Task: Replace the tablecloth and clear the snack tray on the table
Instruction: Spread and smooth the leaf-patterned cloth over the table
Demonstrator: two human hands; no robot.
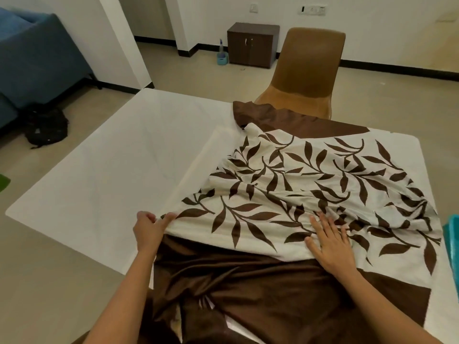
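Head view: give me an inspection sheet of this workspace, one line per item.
Surface: white table, showing left of the cloth.
Job's things: leaf-print tablecloth, rumpled, partly spread over the right side; snack tray not seen.
Clutter: teal item at right edge, unidentifiable.
Hands: left hand pinches the cloth's edge; right hand lies flat on it.
Cables: nothing seen.
Surroundings: brown chair, dark cabinet, blue sofa, black bag on floor.
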